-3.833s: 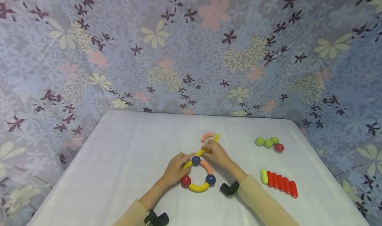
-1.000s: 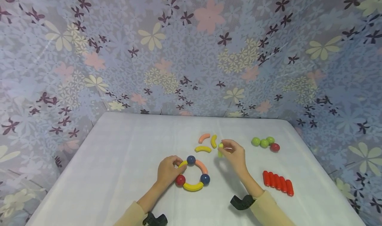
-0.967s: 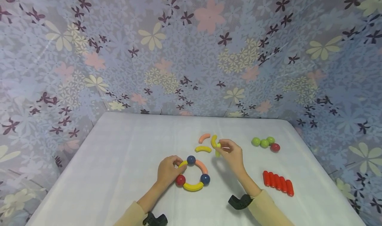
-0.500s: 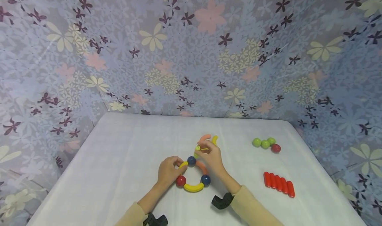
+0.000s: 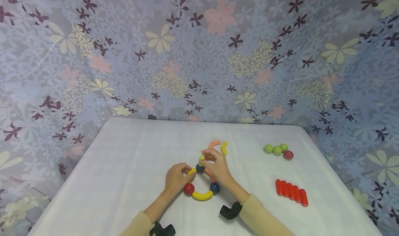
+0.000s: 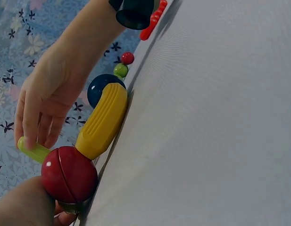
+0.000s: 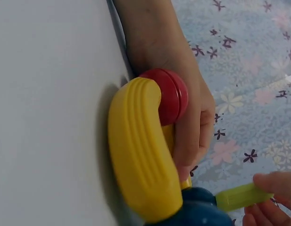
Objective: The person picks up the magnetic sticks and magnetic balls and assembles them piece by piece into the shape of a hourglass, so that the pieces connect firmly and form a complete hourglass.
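On the white table lies a ring of curved rods and balls: a red ball (image 5: pixel 188 189), a yellow curved rod (image 5: pixel 202 196), a blue ball (image 5: pixel 214 188), a mostly covered orange rod and a far blue ball (image 5: pixel 200 168). My left hand (image 5: pixel 177 178) grips the ring's left yellow rod. My right hand (image 5: pixel 219 165) pinches a lime-green straight rod (image 5: pixel 201 159), held upright with its lower end at the far blue ball. In the right wrist view the green rod (image 7: pixel 243 197) meets a blue ball (image 7: pixel 206 195).
Beyond my right hand lie an orange curved rod (image 5: pixel 214 144) and a yellow curved rod (image 5: pixel 224 148). To the right are several green balls (image 5: pixel 277 150), a red ball (image 5: pixel 288 155) and a row of red rods (image 5: pixel 291 192). A flowered cloth hangs behind the table.
My right hand has taken the green rod from beside the red rods and moved it left onto the far blue ball. The yellow rod it held earlier was let go. My left hand stays at the ring.
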Demonstrator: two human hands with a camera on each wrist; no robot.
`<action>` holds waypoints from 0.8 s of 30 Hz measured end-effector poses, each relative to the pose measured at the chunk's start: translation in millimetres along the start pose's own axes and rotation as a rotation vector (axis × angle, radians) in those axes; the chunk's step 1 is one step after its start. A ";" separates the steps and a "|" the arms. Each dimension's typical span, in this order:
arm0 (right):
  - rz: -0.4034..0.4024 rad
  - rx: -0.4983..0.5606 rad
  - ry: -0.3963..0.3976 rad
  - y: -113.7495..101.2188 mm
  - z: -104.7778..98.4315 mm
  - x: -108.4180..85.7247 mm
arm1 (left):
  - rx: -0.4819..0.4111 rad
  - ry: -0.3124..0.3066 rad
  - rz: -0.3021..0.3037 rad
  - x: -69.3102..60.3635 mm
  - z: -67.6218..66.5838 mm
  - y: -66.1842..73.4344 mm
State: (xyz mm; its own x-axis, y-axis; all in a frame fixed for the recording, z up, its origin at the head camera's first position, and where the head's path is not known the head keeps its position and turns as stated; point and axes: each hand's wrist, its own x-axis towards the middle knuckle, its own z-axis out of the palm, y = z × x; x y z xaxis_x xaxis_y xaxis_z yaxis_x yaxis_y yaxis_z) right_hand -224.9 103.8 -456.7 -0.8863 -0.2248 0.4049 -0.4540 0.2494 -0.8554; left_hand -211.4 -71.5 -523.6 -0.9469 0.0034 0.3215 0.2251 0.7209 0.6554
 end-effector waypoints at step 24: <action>0.067 -0.462 0.419 67.9 -122.1 -80.1 | -0.008 -0.020 -0.043 -1.2 -1.4 3.0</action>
State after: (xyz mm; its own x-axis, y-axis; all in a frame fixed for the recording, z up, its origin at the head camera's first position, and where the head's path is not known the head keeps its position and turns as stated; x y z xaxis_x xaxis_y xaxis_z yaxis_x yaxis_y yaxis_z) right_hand -196.0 253.7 -507.8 -0.8322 0.1709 0.5274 -0.3053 0.6528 -0.6933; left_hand -209.3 -70.3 -521.0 -0.9602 -0.0137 0.2789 0.1854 0.7154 0.6737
